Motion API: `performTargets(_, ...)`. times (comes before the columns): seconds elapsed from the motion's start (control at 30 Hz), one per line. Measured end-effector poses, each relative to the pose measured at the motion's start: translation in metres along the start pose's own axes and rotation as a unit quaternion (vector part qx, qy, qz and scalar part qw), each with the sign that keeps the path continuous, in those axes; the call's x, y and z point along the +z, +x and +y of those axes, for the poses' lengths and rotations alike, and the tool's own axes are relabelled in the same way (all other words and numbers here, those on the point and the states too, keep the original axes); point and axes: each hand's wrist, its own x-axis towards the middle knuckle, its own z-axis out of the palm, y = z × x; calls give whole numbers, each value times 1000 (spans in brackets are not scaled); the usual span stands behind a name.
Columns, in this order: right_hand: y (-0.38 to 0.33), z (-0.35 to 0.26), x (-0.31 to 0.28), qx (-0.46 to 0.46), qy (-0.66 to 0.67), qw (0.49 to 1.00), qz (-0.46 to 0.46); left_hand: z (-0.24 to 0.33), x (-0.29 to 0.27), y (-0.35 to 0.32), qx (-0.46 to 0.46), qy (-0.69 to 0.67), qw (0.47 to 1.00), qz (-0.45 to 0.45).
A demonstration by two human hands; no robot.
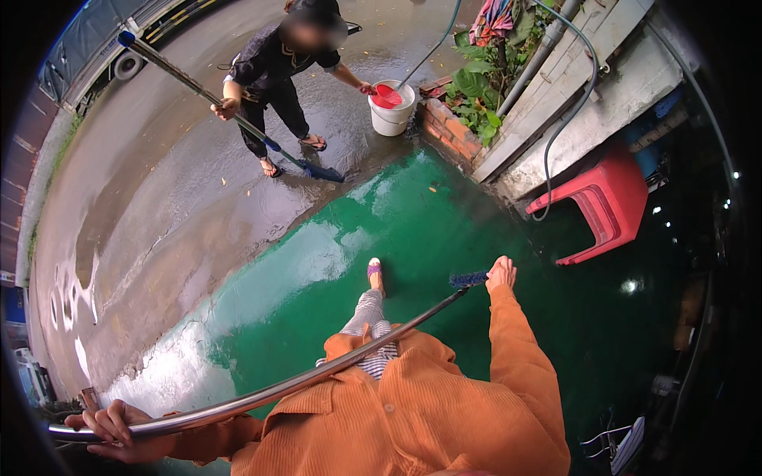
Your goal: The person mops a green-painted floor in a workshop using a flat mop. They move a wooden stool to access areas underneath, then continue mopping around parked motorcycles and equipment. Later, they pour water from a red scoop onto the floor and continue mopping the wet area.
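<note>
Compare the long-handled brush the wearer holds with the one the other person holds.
The wearer's brush has a bare shiny metal pole; the other person's brush has a metal pole with blue fittings. The wearer's brush head sits on the green painted floor, the other on wet grey concrete. The wearer's left hand grips the pole end, right hand near the head; the other person uses one hand. Both have dark blue heads on wet ground.

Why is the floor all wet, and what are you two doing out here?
The person in orange grips the top of a long metal pole with the left hand. The right hand is by its blue brush head, over the wet green floor. Another person holds a second long brush and dips a red scoop in a white bucket. A red stool lies tipped nearby.
</note>
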Motion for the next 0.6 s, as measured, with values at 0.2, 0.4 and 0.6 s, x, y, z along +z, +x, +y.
performTargets(0.2, 92, 14, 15, 78, -13, 993, -93, -179, 42, 20, -56, 206, 976, 52)
performTargets(0.4, 213, 3, 53, 26, -46, 994, -98, -291, 51, 18, -118, 211, 968, 62)
performTargets(0.6, 368, -55, 110, -102, -49, 980, -166, -277, 70, -31, -135, 278, 940, 143)
